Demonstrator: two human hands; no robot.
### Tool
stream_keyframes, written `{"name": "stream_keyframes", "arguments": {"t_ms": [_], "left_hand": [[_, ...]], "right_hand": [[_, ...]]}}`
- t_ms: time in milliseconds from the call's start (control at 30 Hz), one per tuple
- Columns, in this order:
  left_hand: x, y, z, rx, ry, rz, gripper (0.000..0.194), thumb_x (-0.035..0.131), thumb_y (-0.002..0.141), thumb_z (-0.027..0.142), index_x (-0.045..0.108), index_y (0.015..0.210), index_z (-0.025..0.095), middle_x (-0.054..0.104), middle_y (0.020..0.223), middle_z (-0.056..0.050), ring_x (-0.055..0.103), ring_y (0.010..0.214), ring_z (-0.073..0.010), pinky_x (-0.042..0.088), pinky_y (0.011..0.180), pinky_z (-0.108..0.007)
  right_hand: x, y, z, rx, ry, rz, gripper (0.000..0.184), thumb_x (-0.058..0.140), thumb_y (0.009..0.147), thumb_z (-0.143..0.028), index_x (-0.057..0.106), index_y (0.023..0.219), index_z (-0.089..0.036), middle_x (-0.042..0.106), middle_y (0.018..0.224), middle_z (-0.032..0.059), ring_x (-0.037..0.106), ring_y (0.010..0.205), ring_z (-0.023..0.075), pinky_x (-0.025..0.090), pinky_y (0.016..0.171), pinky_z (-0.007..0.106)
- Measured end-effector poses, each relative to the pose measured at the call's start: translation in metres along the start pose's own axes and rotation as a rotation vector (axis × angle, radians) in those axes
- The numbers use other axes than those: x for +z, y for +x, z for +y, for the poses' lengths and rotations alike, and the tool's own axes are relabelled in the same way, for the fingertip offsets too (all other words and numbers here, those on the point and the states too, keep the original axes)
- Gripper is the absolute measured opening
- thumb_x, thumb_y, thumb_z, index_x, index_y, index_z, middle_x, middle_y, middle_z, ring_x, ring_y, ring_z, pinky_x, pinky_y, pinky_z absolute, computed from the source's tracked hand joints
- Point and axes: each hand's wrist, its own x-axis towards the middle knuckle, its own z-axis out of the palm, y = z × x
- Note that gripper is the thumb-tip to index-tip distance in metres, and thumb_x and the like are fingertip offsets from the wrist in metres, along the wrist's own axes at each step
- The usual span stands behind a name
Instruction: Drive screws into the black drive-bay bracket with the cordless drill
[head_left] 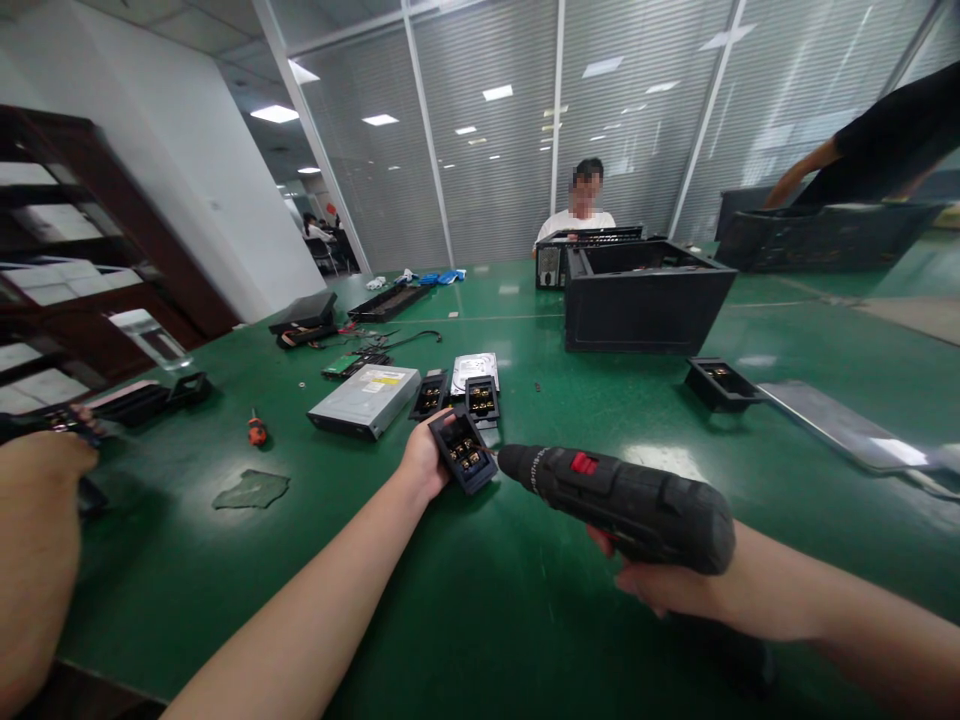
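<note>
My left hand (424, 458) is closed around a small black tray (463, 452) with several brass-coloured screws inside, tilted above the table. In my right hand (667, 588) is a black cordless drill (619, 500) with a red switch on top, its nose pointing left at the tray's right side. Whether the bit touches the tray I cannot tell. Just beyond the held tray lie two similar black trays, one on the left (430, 396) and one on the right (481, 398), with a silver hard drive (474, 370) behind them.
A silver optical drive (365, 400), an orange screwdriver (257, 430) and a cloth-like scrap (251, 490) lie left. Black computer cases (645, 300) stand at the back. Another black tray (721, 386) sits right. A co-worker's arm (37, 550) reaches in at far left; other people are behind.
</note>
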Motion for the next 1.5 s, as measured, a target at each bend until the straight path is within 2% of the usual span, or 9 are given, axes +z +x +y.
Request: {"name": "stream_keyframes", "arguments": {"t_ms": [800,1500], "left_hand": [[0.0016,-0.0021,0.0020,-0.001,0.007,0.003,0.011,0.055,0.068,0.020,0.060,0.076,0.014,0.065,0.062,-0.008,0.063,0.052,-0.0243,0.053,0.053,-0.041],[0.0014,-0.0022,0.0016,-0.029,-0.001,0.020,0.012,0.055,0.070,0.023,0.061,0.075,0.014,0.065,0.062,-0.009,0.063,0.052,-0.0251,0.053,0.052,-0.041]], "right_hand": [[0.0014,0.0015,-0.0070,-0.001,-0.013,0.004,0.021,0.059,0.077,-0.015,0.052,0.097,-0.018,0.056,0.070,-0.0033,0.057,0.060,0.0137,0.050,0.057,0.029],[0.0012,0.0027,0.0010,0.032,0.017,0.006,0.022,0.060,0.077,-0.018,0.053,0.098,-0.018,0.056,0.070,-0.0041,0.055,0.059,0.0128,0.048,0.054,0.027]]}}
